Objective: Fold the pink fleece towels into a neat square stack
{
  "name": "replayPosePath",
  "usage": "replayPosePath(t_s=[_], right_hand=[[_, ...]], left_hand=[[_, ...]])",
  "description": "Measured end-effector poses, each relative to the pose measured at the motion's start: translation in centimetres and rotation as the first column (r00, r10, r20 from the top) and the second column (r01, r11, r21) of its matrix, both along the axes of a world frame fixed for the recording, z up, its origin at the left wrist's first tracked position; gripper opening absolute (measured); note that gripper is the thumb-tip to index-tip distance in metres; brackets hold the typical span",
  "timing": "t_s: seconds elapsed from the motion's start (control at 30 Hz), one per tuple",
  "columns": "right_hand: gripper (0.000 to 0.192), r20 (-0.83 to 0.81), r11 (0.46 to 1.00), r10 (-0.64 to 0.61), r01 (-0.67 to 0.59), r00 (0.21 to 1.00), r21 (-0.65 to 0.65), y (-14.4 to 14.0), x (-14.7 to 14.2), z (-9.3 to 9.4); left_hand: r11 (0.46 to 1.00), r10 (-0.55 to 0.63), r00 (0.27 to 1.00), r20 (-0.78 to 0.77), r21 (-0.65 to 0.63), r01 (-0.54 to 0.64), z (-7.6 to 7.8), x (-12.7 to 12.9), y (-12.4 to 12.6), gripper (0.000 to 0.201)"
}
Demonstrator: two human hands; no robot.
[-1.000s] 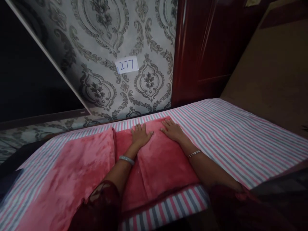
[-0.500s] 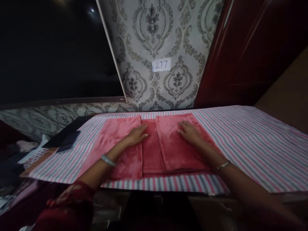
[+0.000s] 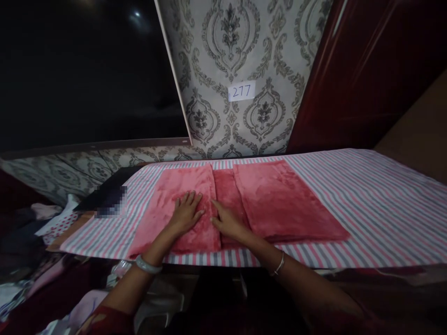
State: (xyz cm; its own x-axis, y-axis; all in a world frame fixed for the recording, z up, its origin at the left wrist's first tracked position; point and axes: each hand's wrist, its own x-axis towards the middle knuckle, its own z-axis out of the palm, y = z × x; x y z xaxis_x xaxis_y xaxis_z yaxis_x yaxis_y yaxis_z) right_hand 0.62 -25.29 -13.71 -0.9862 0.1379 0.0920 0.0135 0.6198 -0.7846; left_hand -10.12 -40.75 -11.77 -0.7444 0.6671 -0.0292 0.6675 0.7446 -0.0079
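A plush pinkish-red cloth lies folded on the striped sheet, its two side panels turned inward with a darker strip between them. My left hand rests flat on the left panel, fingers spread. Over the middle strip, my right hand reaches to the inner edge of that left panel. Its index finger and thumb are apart at the edge; the other fingers are partly hidden. I see no fabric gripped in either hand.
Pink, grey and white striped sheet covers the table. A large dark screen hangs at the left, and a dark red cabinet stands at the right. Paper marked 277 is on the wall. Piled clothes lie at lower left.
My right hand has moved left from the right panel to the inner edge of the left panel. My left hand has shifted slightly left and nearer, onto the left panel.
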Motion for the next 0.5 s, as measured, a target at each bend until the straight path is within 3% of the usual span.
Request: replayPosePath(t_s=[0.1, 0.23, 0.37, 0.5], right_hand=[[0.075, -0.049, 0.96, -0.045, 0.029, 0.998, -0.279, -1.3, -0.6, -1.0], [0.081, -0.1, 0.801, -0.071, -0.003, 0.992, -0.598, -2.6, -0.4, -1.4], [0.083, -0.062, 0.728, -0.026, -0.024, 0.998, -0.685, -3.0, 0.4, -1.5], [0.071, 0.015, 0.68, 0.015, 0.001, 1.0, -0.733, -3.1, 0.8, -2.1]], left_hand=[[0.998, -0.007, 0.998, 0.057, 0.06, 0.004, -0.5, -0.5, -0.4, 0.063], [0.995, -0.014, 0.995, 0.103, 0.102, 0.003, -0.6, -1.4, -1.4, 0.061], [0.99, -0.095, 0.985, 0.144, 0.113, 0.079, 1.0, -3.3, -1.2, 0.052], [0.995, -0.076, 0.994, 0.076, 0.069, 0.07, 3.4, -7.2, 2.7, 0.044]])
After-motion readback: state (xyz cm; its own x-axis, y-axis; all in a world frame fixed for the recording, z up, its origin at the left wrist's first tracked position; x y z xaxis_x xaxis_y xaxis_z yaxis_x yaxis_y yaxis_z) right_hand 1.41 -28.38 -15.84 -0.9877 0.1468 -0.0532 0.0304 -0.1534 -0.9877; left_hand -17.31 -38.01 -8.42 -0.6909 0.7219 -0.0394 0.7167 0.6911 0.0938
